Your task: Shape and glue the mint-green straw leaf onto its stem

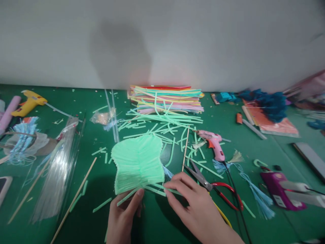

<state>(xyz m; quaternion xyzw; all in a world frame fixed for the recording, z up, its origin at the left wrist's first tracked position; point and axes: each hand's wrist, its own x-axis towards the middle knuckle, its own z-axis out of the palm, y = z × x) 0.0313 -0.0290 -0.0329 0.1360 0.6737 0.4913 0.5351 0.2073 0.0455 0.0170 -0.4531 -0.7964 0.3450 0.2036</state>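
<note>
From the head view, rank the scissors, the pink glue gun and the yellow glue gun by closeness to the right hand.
1. Scissors, just beside the right hand.
2. Pink glue gun, farther back, to the right.
3. Yellow glue gun, far left corner.
</note>
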